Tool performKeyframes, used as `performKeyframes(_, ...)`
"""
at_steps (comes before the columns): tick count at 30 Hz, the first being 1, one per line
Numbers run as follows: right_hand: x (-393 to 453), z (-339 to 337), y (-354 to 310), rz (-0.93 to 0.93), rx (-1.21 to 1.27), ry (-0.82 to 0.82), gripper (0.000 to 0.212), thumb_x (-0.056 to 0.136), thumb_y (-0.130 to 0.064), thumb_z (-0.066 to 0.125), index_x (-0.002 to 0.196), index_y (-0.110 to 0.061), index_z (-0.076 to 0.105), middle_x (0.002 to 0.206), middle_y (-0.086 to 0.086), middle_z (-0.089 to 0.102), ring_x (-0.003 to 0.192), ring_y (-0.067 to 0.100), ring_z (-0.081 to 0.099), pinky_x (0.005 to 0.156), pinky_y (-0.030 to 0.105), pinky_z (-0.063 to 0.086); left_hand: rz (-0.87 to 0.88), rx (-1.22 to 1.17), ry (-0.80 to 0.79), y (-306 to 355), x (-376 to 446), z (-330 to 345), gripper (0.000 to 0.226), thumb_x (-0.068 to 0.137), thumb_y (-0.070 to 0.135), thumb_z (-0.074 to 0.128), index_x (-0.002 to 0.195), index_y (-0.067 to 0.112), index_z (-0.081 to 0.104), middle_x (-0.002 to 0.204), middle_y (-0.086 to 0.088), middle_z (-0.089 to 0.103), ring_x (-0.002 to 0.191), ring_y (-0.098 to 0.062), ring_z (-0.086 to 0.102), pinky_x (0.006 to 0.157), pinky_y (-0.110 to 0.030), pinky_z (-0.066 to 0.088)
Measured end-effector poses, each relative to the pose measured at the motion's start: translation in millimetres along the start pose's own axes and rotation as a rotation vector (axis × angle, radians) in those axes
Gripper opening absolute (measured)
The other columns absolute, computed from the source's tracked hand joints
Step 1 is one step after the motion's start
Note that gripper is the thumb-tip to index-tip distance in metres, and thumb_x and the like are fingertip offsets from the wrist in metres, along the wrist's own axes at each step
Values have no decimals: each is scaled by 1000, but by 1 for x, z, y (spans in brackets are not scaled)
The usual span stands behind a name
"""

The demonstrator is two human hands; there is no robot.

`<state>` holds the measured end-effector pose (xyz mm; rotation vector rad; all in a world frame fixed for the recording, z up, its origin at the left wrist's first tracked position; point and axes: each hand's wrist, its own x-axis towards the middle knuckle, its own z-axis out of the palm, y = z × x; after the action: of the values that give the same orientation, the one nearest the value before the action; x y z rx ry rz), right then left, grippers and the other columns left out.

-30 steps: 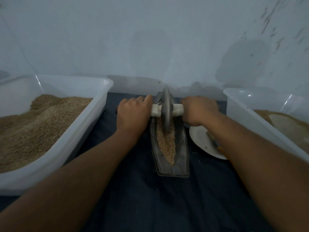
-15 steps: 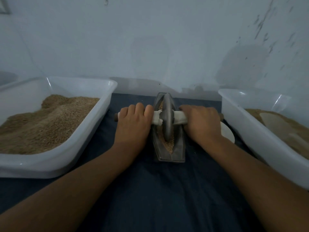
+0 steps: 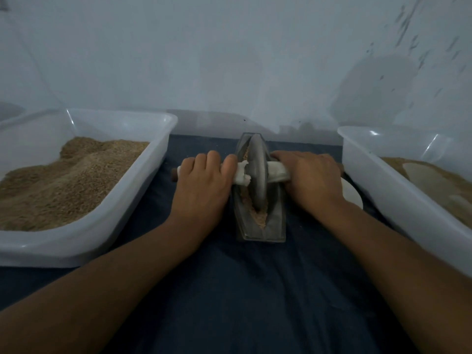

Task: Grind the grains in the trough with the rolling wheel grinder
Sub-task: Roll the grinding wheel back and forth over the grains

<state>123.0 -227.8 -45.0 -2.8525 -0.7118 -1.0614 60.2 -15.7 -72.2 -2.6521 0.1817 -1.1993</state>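
Wheel: your grey metal rolling wheel stands in the middle of the narrow grey boat-shaped trough, on brown grains.
Hands: your left hand and right hand each grip the cloth-wrapped axle.
Axis: the trough runs away from you, so you roll forward and back.
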Motion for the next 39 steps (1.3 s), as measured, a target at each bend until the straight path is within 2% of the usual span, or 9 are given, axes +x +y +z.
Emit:
performKeyframes(6, 21, 13, 13, 70, 10, -268, 48, 84, -37, 66, 129, -44, 54, 105, -5, 69, 92, 24, 65, 69, 35, 47, 0, -7, -54, -2, 28, 19, 13, 90, 16, 53, 100, 16, 46, 90, -6, 53, 79, -27, 52, 70, -39, 35)
performKeyframes(11, 43, 20, 20, 115, 24, -350, 41, 80, -34, 68, 118, -43, 59, 103, -4, 68, 90, 25, 64, 60, 31, 32, -11, -10, -129, -7, 52, 33, 19, 86, 21, 60, 99, 19, 45, 89, -5, 59, 78, -28, 58, 66, -36, 28)
performKeyframes(18, 74, 27, 28, 149, 60, -524, 50, 79, -36, 73, 125, -44, 56, 114, -4, 66, 103, 27, 62, 71, 36, 44, -34, 22, -187, -10, 83, 47, 12, 92, 22, 61, 97, 20, 50, 85, -3, 63, 71, -29, 64, 61, -36, 42)
performKeyframes(20, 79, 29, 31, 142, 52, -559, 51, 80, -36, 73, 127, -43, 56, 120, -2, 65, 107, 27, 62, 74, 36, 45, -34, 38, -178, -10, 88, 50, 9, 92, 18, 59, 98, 20, 52, 85, -3, 63, 72, -29, 63, 61, -35, 38)
performKeyframes(23, 84, 30, 31, 135, 34, -565, 48, 83, -36, 70, 129, -39, 56, 122, -1, 64, 108, 27, 61, 78, 37, 48, -36, 53, -178, -11, 90, 54, 8, 92, 19, 59, 98, 20, 53, 85, -2, 64, 72, -27, 64, 61, -34, 34)
performKeyframes(27, 88, 27, 29, 113, 42, -593, 43, 83, -35, 67, 125, -34, 59, 119, 0, 65, 105, 26, 62, 82, 40, 52, -43, 29, -190, -12, 89, 56, 10, 92, 22, 60, 98, 20, 52, 86, -3, 65, 71, -28, 64, 61, -35, 44)
performKeyframes(29, 86, 26, 28, 123, 32, -581, 40, 83, -36, 67, 122, -34, 60, 115, -1, 65, 101, 25, 62, 75, 36, 49, -41, 22, -184, -12, 86, 55, 12, 91, 23, 61, 98, 20, 51, 85, -2, 64, 70, -28, 64, 61, -35, 43)
performKeyframes(34, 62, 25, 20, 177, -7, -417, 25, 77, -34, 68, 102, -32, 65, 81, -4, 56, 70, 21, 49, 58, 29, 33, -34, -11, -111, -10, 69, 46, 18, 87, 23, 63, 94, 21, 48, 88, -1, 63, 77, -25, 61, 66, -34, 28)
performKeyframes(39, 31, 23, 13, 152, -33, -280, 21, 83, -32, 60, 103, -37, 64, 90, -3, 66, 78, 23, 60, 57, 29, 32, 8, -7, -39, -3, 47, 28, 23, 81, 14, 63, 97, 17, 47, 89, -6, 59, 79, -29, 57, 69, -37, 33)
